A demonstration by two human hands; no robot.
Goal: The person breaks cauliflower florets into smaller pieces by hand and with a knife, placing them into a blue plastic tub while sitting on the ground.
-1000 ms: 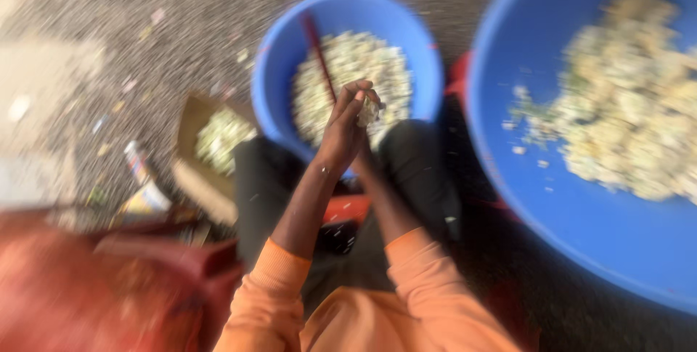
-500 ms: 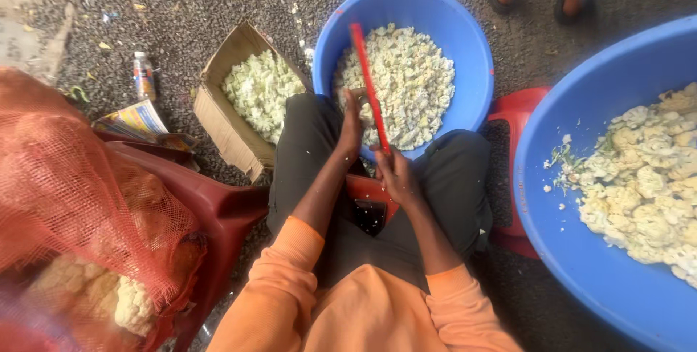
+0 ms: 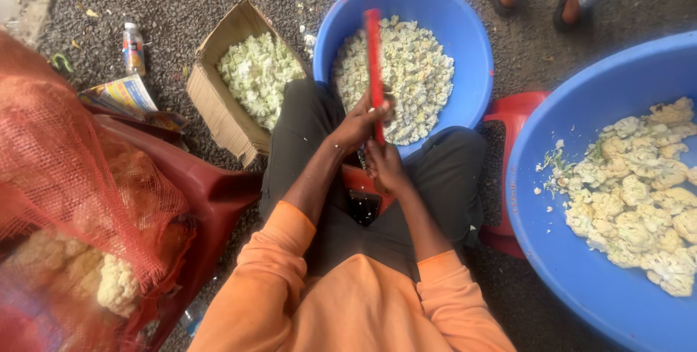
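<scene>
Red and upright, the blade stands between our knees; our left hand and right hand close around its base, over the blue tub of cauliflower pieces.

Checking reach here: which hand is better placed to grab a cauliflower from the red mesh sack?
Probably the left hand: the red mesh sack lies on that side, while the right hand sits by the red blade.
</scene>
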